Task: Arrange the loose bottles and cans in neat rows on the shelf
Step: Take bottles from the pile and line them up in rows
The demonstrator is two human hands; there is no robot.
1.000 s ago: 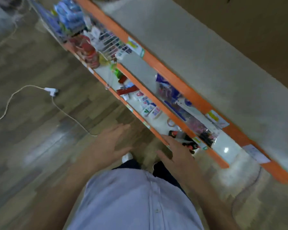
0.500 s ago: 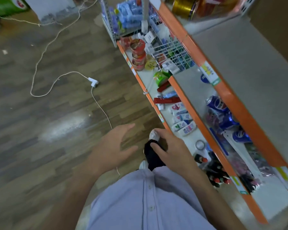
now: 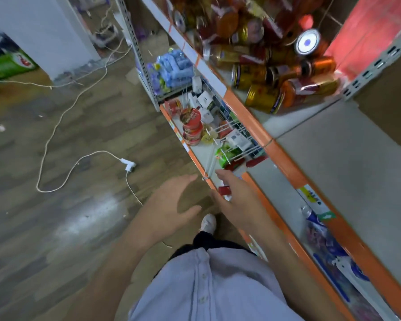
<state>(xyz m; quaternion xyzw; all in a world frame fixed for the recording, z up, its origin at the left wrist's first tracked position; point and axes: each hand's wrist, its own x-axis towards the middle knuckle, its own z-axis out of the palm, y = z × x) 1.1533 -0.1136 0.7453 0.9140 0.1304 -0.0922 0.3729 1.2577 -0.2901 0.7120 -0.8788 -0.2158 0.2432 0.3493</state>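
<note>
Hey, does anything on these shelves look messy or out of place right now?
Yes. The gold and orange cans on the upper shelf lie tumbled on their sides in a heap, not in rows. Both hands are empty.

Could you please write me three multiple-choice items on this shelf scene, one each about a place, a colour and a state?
1. Where does the heap of cans lie?
A. on the upper shelf
B. on the floor
C. in the wire basket

2. What colour is the shelf edge?
A. green
B. orange
C. black

3. How are both hands?
A. each gripping a can
B. open, holding nothing
C. clasped together

Answers: 1 A, cans are piled up there; 2 B, the strip is orange; 3 B, left hand and right hand show spread fingers.
</note>
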